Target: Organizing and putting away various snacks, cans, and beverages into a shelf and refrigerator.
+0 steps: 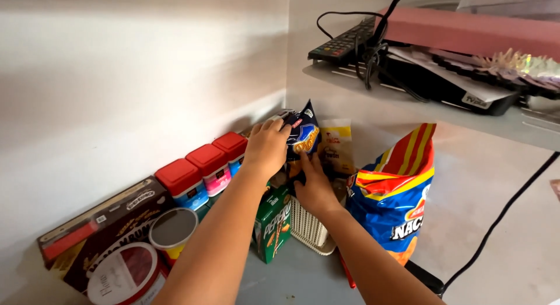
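Both hands (265, 146) on basketed snack packet (301, 136)

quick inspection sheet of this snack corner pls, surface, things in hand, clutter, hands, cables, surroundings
surface: grey floor in a wall corner, partly covered by snacks
things in hand: dark blue snack packet, upright, above a white slatted basket
clutter: three red-lidded jars along the wall, brown box, two round tubs, green snack box, yellow pouch, large blue and red chip bag
hands: left hand grips the packet's top; right hand holds it from below
cables: black cable down the right wall; tangled cord on the shelf
surroundings: grey shelf with remote control, pink box, papers
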